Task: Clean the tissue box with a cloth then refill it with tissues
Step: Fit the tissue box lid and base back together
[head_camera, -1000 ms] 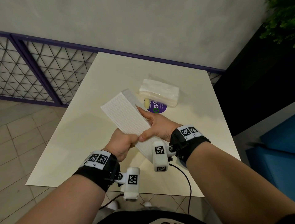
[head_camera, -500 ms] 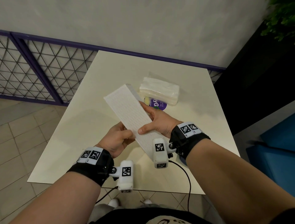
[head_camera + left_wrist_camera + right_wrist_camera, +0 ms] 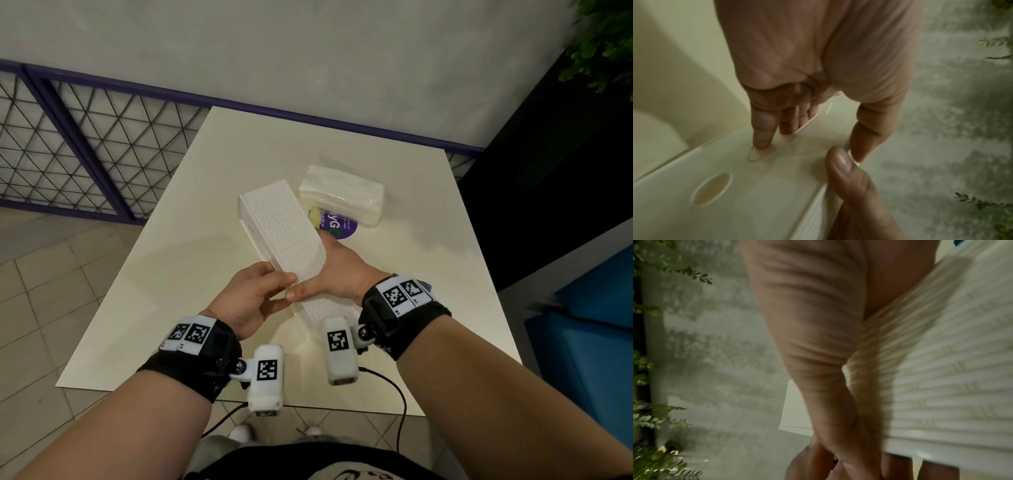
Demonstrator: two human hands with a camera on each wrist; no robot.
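Note:
I hold the white ribbed tissue box [image 3: 281, 222] tilted above the cream table [image 3: 178, 281], its long axis pointing away from me. My left hand [image 3: 253, 298] grips its near left edge, fingers on the smooth side with an oval hole [image 3: 711, 190]. My right hand [image 3: 339, 274] holds the right side, its thumb lying on the ribbed face [image 3: 941, 369]. A wrapped pack of white tissues [image 3: 342, 195] lies on the table just beyond the box. No cloth is clearly in view.
A round purple label [image 3: 339, 226] with a yellow patch lies by the tissue pack, partly hidden behind the box. A purple mesh railing [image 3: 68, 144] runs on the left, with a wall behind. Blue seating [image 3: 589, 325] stands to the right.
The box has rolled about its long axis, so its smooth side now shows on the left. My left hand has shifted up to that edge. The right hand stays in place.

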